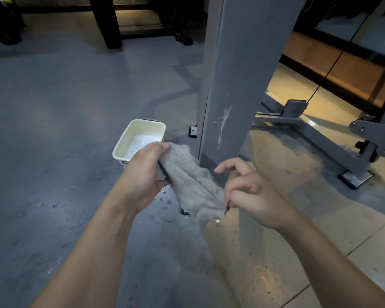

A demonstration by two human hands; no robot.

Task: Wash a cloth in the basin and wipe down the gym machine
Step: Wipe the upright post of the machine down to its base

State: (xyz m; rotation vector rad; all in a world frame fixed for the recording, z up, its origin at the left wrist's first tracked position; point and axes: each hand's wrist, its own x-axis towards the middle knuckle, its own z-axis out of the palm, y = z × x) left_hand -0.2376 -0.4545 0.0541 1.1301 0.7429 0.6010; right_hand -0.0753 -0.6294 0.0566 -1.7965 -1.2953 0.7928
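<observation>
A single head-worn view is aimed forward and down, close above both hands, towards the grey tiled floor (53, 130).

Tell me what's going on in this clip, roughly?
A person holds a grey cloth stretched between both hands: the left hand grips its upper end, the right hand pinches the lower end. A cream basin with soapy water sits on the floor beyond, beside the gym machine's grey upright, which shows whitish smears. Water drops dot the floor.

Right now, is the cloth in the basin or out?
Out: both hands, left and right, hold the cloth above the floor, beside the basin.
</observation>
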